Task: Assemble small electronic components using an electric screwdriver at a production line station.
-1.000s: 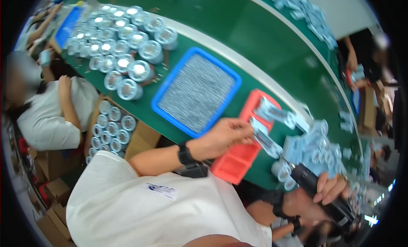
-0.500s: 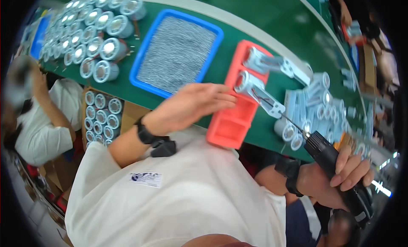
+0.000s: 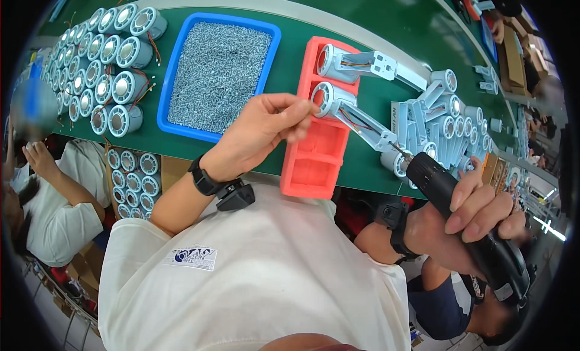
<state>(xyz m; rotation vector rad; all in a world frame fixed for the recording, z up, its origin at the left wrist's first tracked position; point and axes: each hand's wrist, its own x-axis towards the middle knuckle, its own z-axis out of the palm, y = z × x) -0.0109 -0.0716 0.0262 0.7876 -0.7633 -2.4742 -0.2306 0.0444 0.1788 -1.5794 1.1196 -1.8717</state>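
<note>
My right hand (image 3: 477, 221) is wrapped round a black electric screwdriver (image 3: 441, 185). Its thin bit reaches the free end of a pale blue bracket; whether it sits in a hole I cannot tell. That bracket belongs to a round motor housing (image 3: 329, 100) lying in a red foam holder (image 3: 311, 180). Thumb and fingers of my left hand (image 3: 266, 130) are pinched together beside this housing's round face; anything between them is too small to make out. A second housing with a bracket (image 3: 365, 64) rests in the holder's far compartment. Two nearer compartments hold nothing.
Left of the holder stands a blue tray (image 3: 162, 112) full of small screws. Rows of motors with wires (image 3: 112, 55) fill the table's left side, and more sit in a carton (image 3: 134, 182) below. Bracketed housings (image 3: 447, 124) pile up at right. Co-workers sit on both sides.
My left hand's fingers have gone from stretched out to a pinch near the housing. The whole view has shifted, so the table's things sit further left. The screwdriver stays at the bracket's end.
</note>
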